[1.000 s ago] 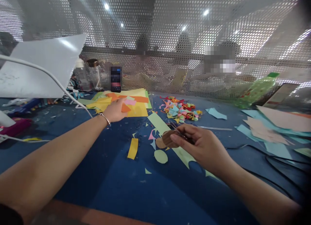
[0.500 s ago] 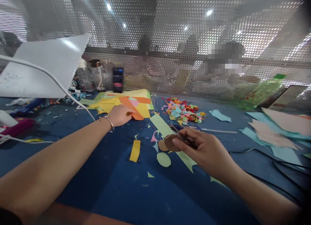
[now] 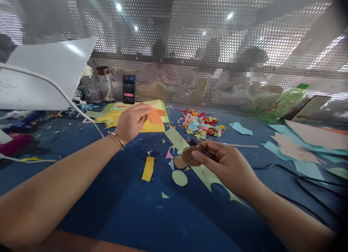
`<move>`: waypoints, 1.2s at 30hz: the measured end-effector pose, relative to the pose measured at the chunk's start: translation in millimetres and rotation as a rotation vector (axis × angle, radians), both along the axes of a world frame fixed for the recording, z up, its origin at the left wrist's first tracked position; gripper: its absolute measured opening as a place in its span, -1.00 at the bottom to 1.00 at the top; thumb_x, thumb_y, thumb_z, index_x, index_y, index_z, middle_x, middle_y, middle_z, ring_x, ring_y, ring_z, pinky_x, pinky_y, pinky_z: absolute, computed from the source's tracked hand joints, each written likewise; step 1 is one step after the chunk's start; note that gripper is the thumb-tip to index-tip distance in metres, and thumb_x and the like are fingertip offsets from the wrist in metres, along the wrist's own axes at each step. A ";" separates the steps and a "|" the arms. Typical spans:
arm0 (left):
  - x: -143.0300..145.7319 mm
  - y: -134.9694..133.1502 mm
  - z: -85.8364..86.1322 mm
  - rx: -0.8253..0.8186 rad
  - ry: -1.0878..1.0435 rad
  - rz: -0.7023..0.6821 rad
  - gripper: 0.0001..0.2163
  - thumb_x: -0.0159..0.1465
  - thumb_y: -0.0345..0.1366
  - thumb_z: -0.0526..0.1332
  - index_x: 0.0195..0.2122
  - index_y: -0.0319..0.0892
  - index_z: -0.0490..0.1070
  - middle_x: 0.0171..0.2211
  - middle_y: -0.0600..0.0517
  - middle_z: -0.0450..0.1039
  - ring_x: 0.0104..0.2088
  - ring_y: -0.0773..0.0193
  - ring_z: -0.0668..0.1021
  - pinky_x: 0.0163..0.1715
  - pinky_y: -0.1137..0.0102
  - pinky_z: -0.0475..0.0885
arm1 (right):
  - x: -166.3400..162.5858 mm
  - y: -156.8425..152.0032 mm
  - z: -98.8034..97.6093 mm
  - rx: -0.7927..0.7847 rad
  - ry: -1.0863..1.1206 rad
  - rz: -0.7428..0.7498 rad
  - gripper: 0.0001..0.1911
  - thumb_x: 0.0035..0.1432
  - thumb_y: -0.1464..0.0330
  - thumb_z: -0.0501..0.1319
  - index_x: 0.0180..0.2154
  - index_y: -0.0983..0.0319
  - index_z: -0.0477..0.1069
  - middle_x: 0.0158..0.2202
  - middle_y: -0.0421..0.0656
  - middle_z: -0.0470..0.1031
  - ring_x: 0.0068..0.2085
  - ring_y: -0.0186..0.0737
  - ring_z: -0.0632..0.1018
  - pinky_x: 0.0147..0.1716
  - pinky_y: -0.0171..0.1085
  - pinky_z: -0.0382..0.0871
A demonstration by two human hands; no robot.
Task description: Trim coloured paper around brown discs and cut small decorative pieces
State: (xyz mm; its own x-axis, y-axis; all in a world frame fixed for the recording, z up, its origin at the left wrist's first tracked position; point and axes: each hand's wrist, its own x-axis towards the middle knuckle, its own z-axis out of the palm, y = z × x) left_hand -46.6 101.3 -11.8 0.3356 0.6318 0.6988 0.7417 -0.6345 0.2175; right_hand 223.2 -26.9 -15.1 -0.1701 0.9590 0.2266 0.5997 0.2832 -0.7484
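Note:
My left hand point(image 3: 132, 123), with a bracelet at the wrist, is over the yellow sheets at the back. Its fingers are closed on an orange paper piece point(image 3: 154, 116), blurred by motion. In my right hand point(image 3: 227, 159) are a round brown corrugated cardboard piece point(image 3: 190, 156), pinched by the thumb, and slim dark metal scissors point(image 3: 199, 145), mostly hidden by the fingers. Under that hand lies a pale green paper strip point(image 3: 201, 174) with curved cuts. Beside it are a tan round piece point(image 3: 179, 162), a green paper oval point(image 3: 179, 178) and a yellow rectangle point(image 3: 148, 169).
A heap of coloured paper scraps point(image 3: 199, 123) lies at the back centre. Blue and pink sheets point(image 3: 299, 147) and black cables point(image 3: 296, 177) are at the right. A phone point(image 3: 128, 89) stands before the perforated panel point(image 3: 176, 34). A white cable point(image 3: 65, 94) crosses the left side.
My left hand has raised the orange piece off the sheets, moving it up and back. My right hand keeps the cardboard round and scissors. The view has shifted slightly.

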 end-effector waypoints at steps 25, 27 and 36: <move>61.2 -81.7 5.2 -0.694 -0.791 -0.550 -0.66 0.30 -0.34 0.21 0.11 -0.18 0.39 0.07 -0.15 0.50 -0.16 0.20 0.64 -0.15 0.31 0.56 | -7.0 -4.4 7.3 -0.159 0.667 -0.090 -0.64 -0.04 0.14 0.46 -0.37 0.27 0.47 -0.68 -0.38 0.20 -0.73 -0.57 0.11 -0.74 -0.42 -0.17; 66.8 -86.0 6.8 -1.073 -0.851 -0.579 -0.68 0.27 -0.24 0.26 0.03 -0.22 0.45 -0.13 -0.12 0.58 -0.29 0.25 0.63 -0.27 0.36 0.53 | -6.4 -4.4 7.0 -0.162 0.653 -0.086 -0.65 -0.04 0.14 0.45 -0.37 0.27 0.49 -0.67 -0.37 0.21 -0.72 -0.57 0.12 -0.74 -0.41 -0.16; 71.7 -91.0 3.5 -1.345 -0.920 -0.677 -0.73 0.15 -0.12 0.37 -0.39 -0.28 0.60 -0.42 -0.06 0.59 -0.40 0.26 0.57 -0.24 0.30 0.48 | -9.4 -4.2 5.8 -0.186 0.593 -0.151 -0.64 -0.08 0.12 0.46 -0.38 0.27 0.52 -0.64 -0.34 0.25 -0.67 -0.54 0.08 -0.71 -0.39 -0.16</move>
State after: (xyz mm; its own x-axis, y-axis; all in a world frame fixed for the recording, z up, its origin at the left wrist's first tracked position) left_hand 25.0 10.3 -8.3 0.5913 0.8052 -0.0448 -0.2037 0.2029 0.9578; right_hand 213.8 -31.1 -9.3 0.0732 0.9950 0.0686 0.0921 0.0618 -0.9938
